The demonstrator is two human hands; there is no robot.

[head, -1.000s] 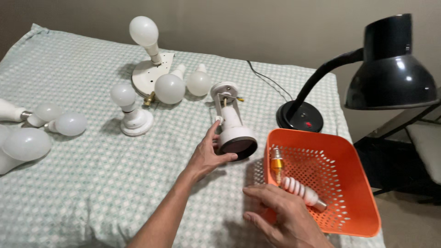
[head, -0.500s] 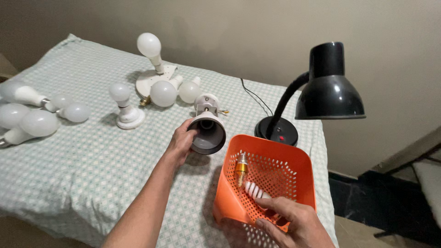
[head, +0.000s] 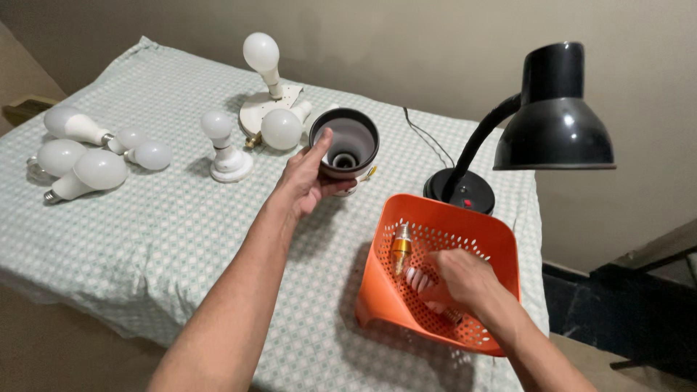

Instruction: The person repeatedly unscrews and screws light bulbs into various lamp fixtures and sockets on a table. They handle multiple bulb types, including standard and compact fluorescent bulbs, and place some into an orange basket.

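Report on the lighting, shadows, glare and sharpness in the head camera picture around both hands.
Head view: soft, even light; the left hand and the lamp shade fixture it holds are sharp, with faint shadows on the checked cloth. The right hand in the orange basket looks slightly soft. The black desk lamp shows only mild sheen; no harsh glare.

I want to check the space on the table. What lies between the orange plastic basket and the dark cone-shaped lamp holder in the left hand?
In the head view, only bare checked tablecloth lies between orange plastic basket and dark cone-shaped lamp holder.

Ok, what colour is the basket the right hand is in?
Orange, perforated basket; head view shows it best.
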